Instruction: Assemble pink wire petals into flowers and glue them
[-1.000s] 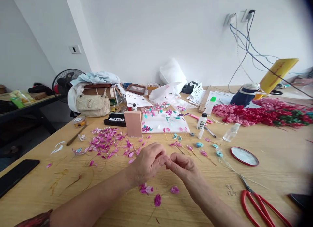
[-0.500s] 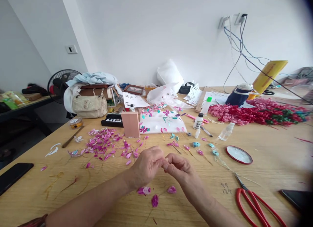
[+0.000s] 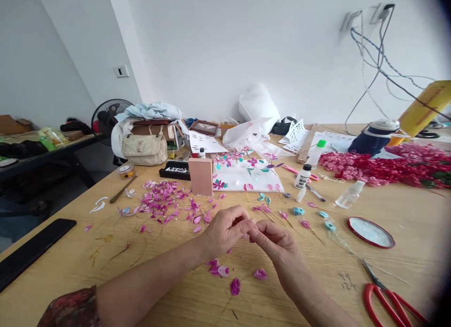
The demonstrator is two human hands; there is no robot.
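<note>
My left hand (image 3: 228, 230) and my right hand (image 3: 274, 242) meet above the middle of the table, thumbs and fingers pinched together at the tips. Whatever lies between them is too small and too covered to make out. Just below sit a pink-and-white petal piece (image 3: 219, 269), a magenta petal piece (image 3: 235, 286) with a thin stem, and another pink petal piece (image 3: 260, 274). Beyond my left hand spreads a heap of magenta petals (image 3: 164, 200). Past my right hand lie wire-stemmed pink petals (image 3: 305, 223) and a teal thread spool (image 3: 298, 211).
Red-handled scissors (image 3: 385, 301) lie at the right front, near a round red-rimmed dish (image 3: 371, 232). A wooden block (image 3: 200, 176) stands behind the petals. Small bottles (image 3: 303, 176) stand at back right. A black phone (image 3: 38, 249) rests at the left edge, and a handbag (image 3: 145, 149) behind.
The whole view has swung left, so the table things appear farther right. My hands stay pinched together at the fingertips in nearly the same pose.
</note>
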